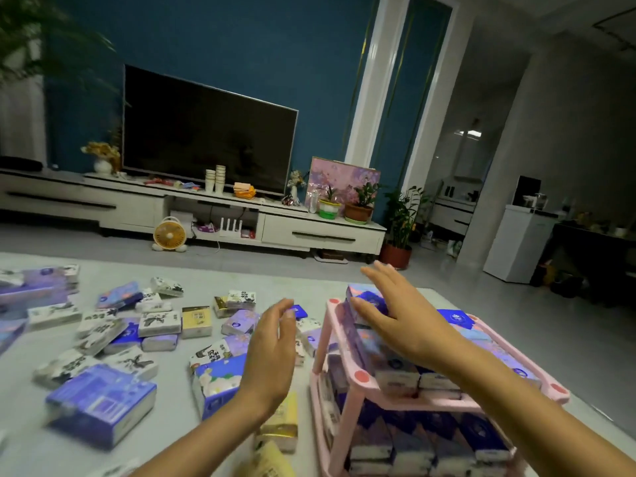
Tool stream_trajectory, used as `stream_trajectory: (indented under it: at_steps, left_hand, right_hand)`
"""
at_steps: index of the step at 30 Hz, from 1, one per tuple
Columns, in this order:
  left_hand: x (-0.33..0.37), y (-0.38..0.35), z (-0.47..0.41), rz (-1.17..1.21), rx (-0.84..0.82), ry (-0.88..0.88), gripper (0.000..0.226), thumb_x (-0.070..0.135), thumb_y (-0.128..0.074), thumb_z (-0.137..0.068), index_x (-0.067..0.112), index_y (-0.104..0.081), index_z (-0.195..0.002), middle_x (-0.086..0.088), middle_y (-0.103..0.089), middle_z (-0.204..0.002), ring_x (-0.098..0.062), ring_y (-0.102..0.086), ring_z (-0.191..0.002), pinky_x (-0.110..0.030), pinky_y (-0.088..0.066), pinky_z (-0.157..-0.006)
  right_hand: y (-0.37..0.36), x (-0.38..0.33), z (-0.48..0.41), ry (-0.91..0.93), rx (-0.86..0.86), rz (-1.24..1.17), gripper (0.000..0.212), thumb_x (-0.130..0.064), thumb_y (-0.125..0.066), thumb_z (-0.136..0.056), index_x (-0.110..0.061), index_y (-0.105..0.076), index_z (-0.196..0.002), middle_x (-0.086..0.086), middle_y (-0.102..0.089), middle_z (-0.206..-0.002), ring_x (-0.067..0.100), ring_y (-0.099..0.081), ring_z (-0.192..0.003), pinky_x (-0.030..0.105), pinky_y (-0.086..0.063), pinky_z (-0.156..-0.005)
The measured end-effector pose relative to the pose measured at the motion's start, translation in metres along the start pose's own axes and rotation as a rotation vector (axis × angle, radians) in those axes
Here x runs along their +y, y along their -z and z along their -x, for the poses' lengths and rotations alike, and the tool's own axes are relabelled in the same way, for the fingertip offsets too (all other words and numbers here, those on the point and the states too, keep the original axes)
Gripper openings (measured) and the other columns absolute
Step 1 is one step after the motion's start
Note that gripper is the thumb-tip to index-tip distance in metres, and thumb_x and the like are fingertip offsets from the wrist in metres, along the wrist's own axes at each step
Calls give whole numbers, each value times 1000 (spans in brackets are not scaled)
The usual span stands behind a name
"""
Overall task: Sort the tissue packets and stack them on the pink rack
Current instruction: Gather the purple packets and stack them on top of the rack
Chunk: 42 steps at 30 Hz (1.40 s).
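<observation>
Looking at the lower right of the frame, you have your right hand spread flat, fingers apart, over the tall blue packet at the far-left corner of the pink rack; it seems to touch the packet, though gripping nothing. Your left hand hangs open and empty at lower centre, just left of the rack, above the loose tissue packets scattered on the pale table across the left half of the frame. Those packets lie to the left of both hands, so your left hand is the nearer one. The closest, a blue floral pack, sits just below-left of that palm, its long axis running toward you.
</observation>
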<state>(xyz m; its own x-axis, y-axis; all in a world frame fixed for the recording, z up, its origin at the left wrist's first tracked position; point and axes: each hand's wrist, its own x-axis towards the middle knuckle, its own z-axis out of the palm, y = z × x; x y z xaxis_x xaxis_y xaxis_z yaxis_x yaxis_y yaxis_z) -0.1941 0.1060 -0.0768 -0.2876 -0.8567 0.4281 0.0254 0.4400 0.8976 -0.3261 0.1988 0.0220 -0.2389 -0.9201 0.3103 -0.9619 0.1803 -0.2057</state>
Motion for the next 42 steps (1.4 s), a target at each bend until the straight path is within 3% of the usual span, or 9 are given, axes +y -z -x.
stream_trajectory:
  at_steps: [5, 9, 13, 22, 28, 31, 35, 39, 42]
  left_hand:
    - [-57, 70, 15, -145, 256, -44, 37, 33, -30, -87, 21, -50, -116, -4, -47, -120, -15, -49, -108, -25, -35, -90]
    - [-77, 106, 14, -105, 347, -9, 23, 25, -32, -85, 31, -48, -100, -3, -51, -111, -3, -51, -94, -13, -35, -79]
    - [-92, 113, 6, -91, 349, -1, 19, 21, -35, -82, 29, -49, -93, -3, -54, -104, -17, -55, -94, -21, -39, -78]
    - [-106, 114, -15, -64, 248, -10, 38, -1, -44, -89, 36, -45, -83, 11, -51, -98, 8, -50, -92, -4, -40, -70]
    - [-106, 116, -21, -8, 264, 66, 31, 2, -45, -89, 33, -48, -86, 4, -53, -102, 1, -52, -93, -12, -41, -74]
    - [-102, 121, -25, 57, 256, 184, 16, 13, -48, -92, 25, -49, -102, 3, -52, -111, -10, -51, -100, -21, -39, -82]
    - [-103, 123, -33, 397, 200, 425, 37, 29, -53, -91, 17, -44, -125, -3, -58, -118, -21, -58, -106, -38, -48, -92]
    - [-108, 124, -43, 603, 255, 572, 15, 18, -52, -92, 12, -56, -106, -17, -66, -105, -29, -64, -96, -47, -51, -89]
    - [-112, 127, -47, 778, 267, 633, 13, 9, -47, -93, 10, -58, -99, -15, -67, -89, -25, -65, -79, -36, -53, -75]
  right_hand:
    - [-26, -62, 5, 187, 19, -87, 47, -37, -49, -93, -30, -34, -137, -10, -13, -154, 6, -14, -140, 17, -16, -105]
    - [-71, -100, -18, 217, -44, -189, 41, -23, -48, -93, -24, -40, -133, -7, -32, -144, 8, -28, -133, 10, -20, -94]
    - [-123, -112, -53, 8, -158, -276, 45, -18, -50, -91, -19, -40, -134, 1, -42, -139, 15, -43, -120, 20, -32, -88]
    - [-199, -103, -116, -329, -269, -85, 31, -18, -57, -87, -11, -50, -116, 12, -56, -124, 25, -53, -104, 30, -42, -81]
    - [-227, -102, -132, -478, -399, -71, 86, -39, -77, -69, -7, -30, -134, 10, -51, -128, 26, -51, -114, 35, -45, -92]
    - [-222, -107, -129, -475, -232, -282, 55, -34, -67, -72, -9, -43, -114, 4, -56, -95, 19, -56, -86, 30, -47, -71]
    - [-192, -134, -104, -187, -167, -519, 48, -29, -76, -71, -24, -44, -107, -8, -52, -93, 4, -54, -82, 18, -46, -67]
    - [-177, -148, -87, 143, -395, -432, 51, -32, -77, -72, -28, -49, -115, -8, -55, -105, 0, -50, -84, 12, -42, -67]
    - [-172, -136, -108, -37, -446, -787, 29, -19, -67, -84, -17, -60, -113, 2, -63, -104, 10, -57, -84, 19, -48, -71]
